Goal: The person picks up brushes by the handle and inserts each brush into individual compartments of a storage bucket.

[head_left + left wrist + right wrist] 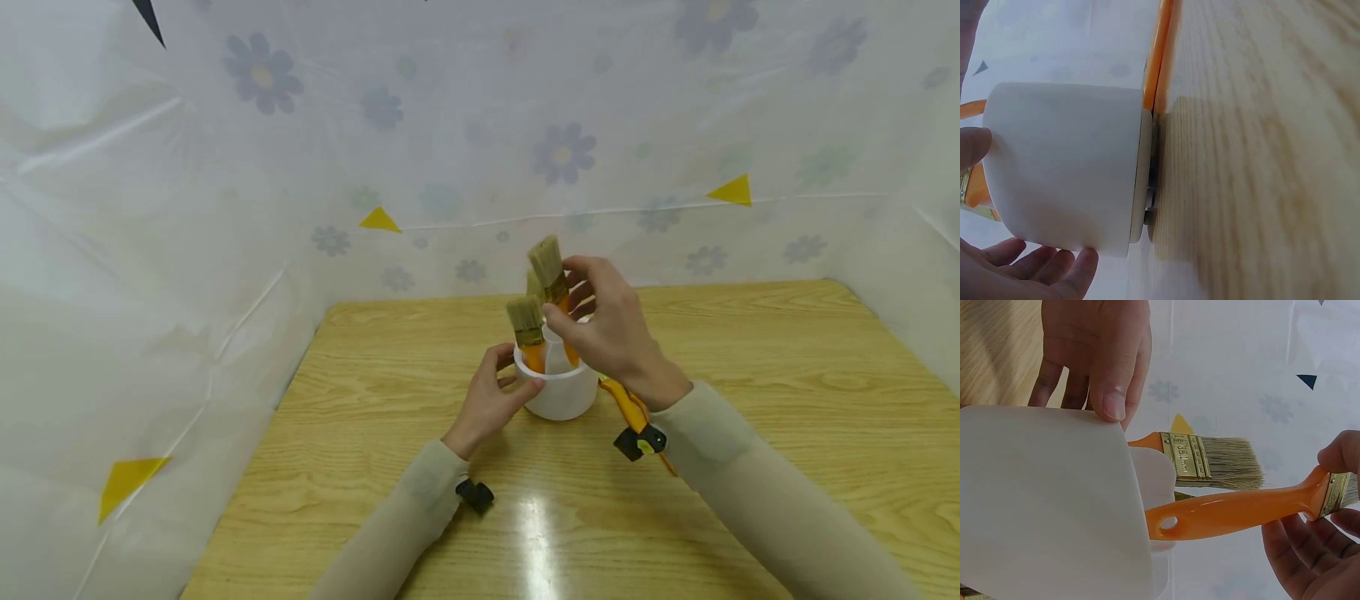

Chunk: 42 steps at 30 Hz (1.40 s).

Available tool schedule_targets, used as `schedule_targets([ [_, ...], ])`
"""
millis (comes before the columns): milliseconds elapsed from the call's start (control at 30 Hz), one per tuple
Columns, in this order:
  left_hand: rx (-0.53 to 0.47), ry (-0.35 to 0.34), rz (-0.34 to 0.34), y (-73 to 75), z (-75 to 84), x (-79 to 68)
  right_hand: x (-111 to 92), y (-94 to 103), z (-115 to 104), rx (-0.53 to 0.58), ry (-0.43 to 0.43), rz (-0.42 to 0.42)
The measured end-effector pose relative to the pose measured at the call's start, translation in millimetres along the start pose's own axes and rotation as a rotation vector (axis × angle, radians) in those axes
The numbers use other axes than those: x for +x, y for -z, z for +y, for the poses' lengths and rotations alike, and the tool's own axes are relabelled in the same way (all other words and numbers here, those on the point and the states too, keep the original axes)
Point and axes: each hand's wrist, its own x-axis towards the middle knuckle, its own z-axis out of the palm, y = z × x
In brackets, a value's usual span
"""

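Note:
A white round holder with dividers inside stands on the table. My left hand grips its near-left side, thumb at the rim and fingers around the wall. With my right hand I pinch a paintbrush at its metal ferrule, bristles up. Its orange handle's holed end is at the holder's mouth. A second paintbrush stands in the holder, its metal ferrule and pale bristles above the rim. Behind these shows a further brush, mostly hidden.
An orange-handled tool lies on the table right of the holder, partly hidden by my right wrist. White sheeting with faded flowers and yellow triangles rises behind and beside the wooden table.

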Motion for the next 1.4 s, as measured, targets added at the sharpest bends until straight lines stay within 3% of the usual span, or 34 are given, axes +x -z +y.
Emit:
schedule_targets([
  [700,0.007,0.011,-0.007,0.5,-0.3,-0.8,-12.6,-11.3,12.4,0.006,-0.025,-0.015],
  [1400,0.025,0.010,-0.006,2.1,-0.3,-1.5,-18.8,-17.8,15.2,-0.044,0.022,0.011],
])
